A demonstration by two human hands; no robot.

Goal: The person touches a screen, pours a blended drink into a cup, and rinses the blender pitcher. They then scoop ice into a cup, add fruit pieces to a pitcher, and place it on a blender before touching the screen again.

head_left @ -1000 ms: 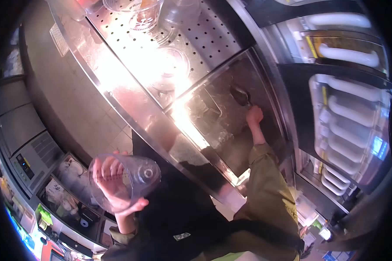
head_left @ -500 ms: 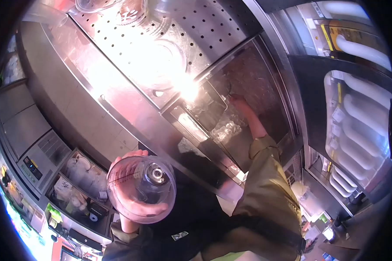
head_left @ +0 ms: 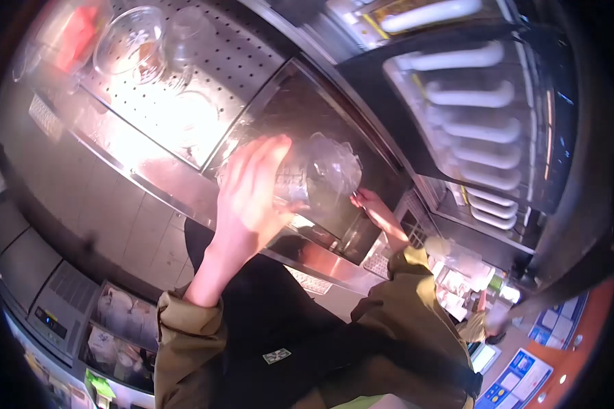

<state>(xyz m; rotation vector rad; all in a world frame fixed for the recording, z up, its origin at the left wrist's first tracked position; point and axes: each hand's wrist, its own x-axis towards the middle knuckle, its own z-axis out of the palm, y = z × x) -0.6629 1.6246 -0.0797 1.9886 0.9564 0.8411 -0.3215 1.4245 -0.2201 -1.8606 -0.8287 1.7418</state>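
My left hand (head_left: 249,187) is wrapped around a clear measuring cup (head_left: 292,185) with printed markings, held over the steel ice bin (head_left: 297,99). The cup lies tilted, its mouth towards my right hand. Close by, my right hand (head_left: 374,206) has its fingers closed on the handle end of a clear scoop. Clear, ice-like pieces (head_left: 334,163) show at the cup's mouth, overlapping the scoop, so the scoop's outline is mostly hidden.
Left of the bin, a perforated steel drain board (head_left: 242,44) carries a clear round container (head_left: 129,44) and other clear vessels under bright glare. A black rack with white curved tubes (head_left: 474,95) stands on the right. The counter's front edge runs diagonally below my hands.
My left hand has brought the measuring cup up from in front of my body to over the bin. My right hand has lifted from the ice and come to the cup. The view has turned.
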